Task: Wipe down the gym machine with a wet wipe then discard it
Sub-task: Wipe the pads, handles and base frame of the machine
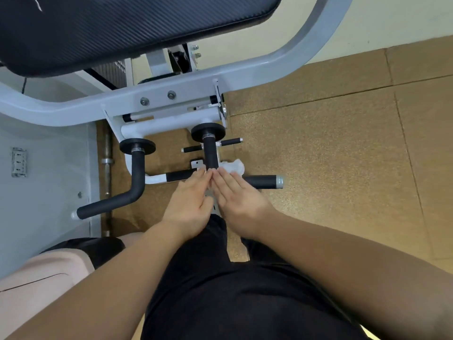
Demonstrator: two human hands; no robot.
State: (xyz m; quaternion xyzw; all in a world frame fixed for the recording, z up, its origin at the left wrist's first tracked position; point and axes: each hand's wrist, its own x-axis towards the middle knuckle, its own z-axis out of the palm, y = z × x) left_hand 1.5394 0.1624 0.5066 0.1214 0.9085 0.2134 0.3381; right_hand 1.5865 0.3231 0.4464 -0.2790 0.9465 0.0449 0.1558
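No legible text, brand, number or sign is present. The black pad [122,28] of the gym machine [171,94] carries a thin white printed stroke near its upper left edge. The stroke is cut off by the frame and cannot be read. The small grey plate [19,162] on the wall panel at left bears marks too blurred to read.

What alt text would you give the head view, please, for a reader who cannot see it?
The left hand and right hand meet, fingers straight, at the end of a black foam handle on a white steel gym machine, right fingertips touching a crumpled white wet wipe. A black padded cushion is above.
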